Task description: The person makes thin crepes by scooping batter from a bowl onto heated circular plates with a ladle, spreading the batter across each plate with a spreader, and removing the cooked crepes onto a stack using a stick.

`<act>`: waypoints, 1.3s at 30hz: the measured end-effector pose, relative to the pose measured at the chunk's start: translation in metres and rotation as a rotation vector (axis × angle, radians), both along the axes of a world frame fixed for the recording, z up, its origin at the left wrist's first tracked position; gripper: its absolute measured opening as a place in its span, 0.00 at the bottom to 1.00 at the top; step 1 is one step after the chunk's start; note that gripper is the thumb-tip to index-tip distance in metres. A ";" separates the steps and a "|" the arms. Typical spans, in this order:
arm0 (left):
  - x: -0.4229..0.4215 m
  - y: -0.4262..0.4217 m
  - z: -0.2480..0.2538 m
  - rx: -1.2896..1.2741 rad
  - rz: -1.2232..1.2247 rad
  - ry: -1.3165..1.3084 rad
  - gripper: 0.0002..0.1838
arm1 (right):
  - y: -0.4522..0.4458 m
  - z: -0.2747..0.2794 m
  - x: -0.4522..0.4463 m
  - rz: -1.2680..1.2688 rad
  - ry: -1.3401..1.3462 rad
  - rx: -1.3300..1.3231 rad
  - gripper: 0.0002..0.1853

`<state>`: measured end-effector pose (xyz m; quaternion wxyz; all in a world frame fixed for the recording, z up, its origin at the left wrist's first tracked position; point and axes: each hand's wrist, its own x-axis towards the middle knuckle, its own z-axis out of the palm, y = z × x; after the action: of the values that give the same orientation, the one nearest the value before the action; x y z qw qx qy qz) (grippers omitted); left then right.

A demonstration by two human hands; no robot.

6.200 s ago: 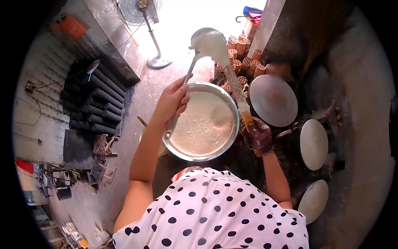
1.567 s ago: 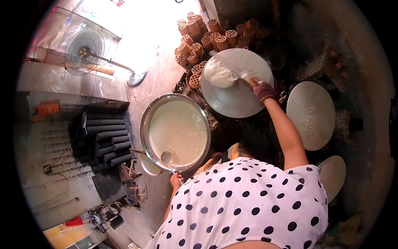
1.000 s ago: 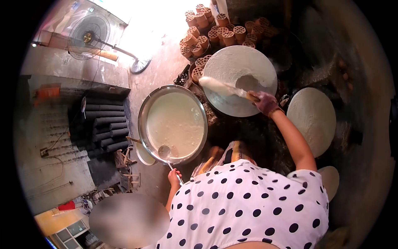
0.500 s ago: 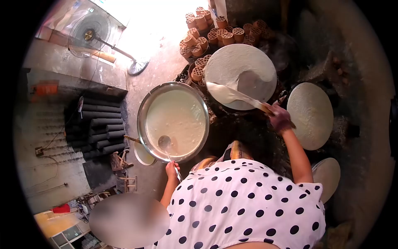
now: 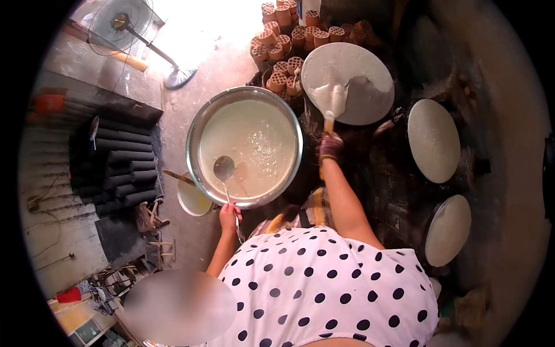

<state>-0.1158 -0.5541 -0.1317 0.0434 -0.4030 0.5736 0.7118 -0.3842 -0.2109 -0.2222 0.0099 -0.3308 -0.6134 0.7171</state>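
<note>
My left hand (image 5: 229, 213) is closed around the handle of a metal ladle (image 5: 224, 168). The ladle's round bowl is in the pale batter inside a wide metal basin (image 5: 195, 124). My right hand (image 5: 330, 146), in a dark purplish glove, grips the wooden handle of a spatula (image 5: 329, 99). White batter coats the blade, which lies over the left part of a large round cooking surface (image 5: 370, 95). White batter covers part of that surface, and a greyer patch shows right of the blade.
Two more round pale surfaces (image 5: 435, 140) stand to the right. Perforated clay-coloured briquettes (image 5: 274, 43) are piled behind the basin. A bucket (image 5: 193, 196) with a stick sits left of it. Stacked black cylinders (image 5: 124, 159) and a standing fan (image 5: 121, 22) are further left.
The spatula has swung left and now points away from me, its blade over the surface's left side. My left hand and the ladle have shifted slightly up and left in view. The camera has moved.
</note>
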 end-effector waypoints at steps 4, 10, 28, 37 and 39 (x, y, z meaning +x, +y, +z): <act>0.024 -0.013 0.018 -0.013 -0.031 -0.014 0.09 | 0.005 0.114 0.025 -0.191 -0.109 -0.117 0.08; 0.041 -0.032 0.033 0.001 -0.002 0.077 0.09 | -0.061 0.087 -0.008 0.045 -0.113 -0.042 0.09; -0.011 0.002 0.028 0.004 -0.073 0.105 0.10 | 0.092 0.100 0.051 0.123 -0.400 -0.023 0.14; -0.061 0.073 0.048 0.049 -0.081 0.155 0.11 | 0.123 0.113 0.030 0.301 -0.206 -0.197 0.09; -0.073 0.089 0.051 0.061 -0.092 0.179 0.12 | 0.130 0.115 0.043 0.434 -0.289 -0.030 0.09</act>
<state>-0.1889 -0.4647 -0.0804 0.0367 -0.3095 0.5710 0.7595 -0.3408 -0.0806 -0.1074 -0.2370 -0.2904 -0.6543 0.6569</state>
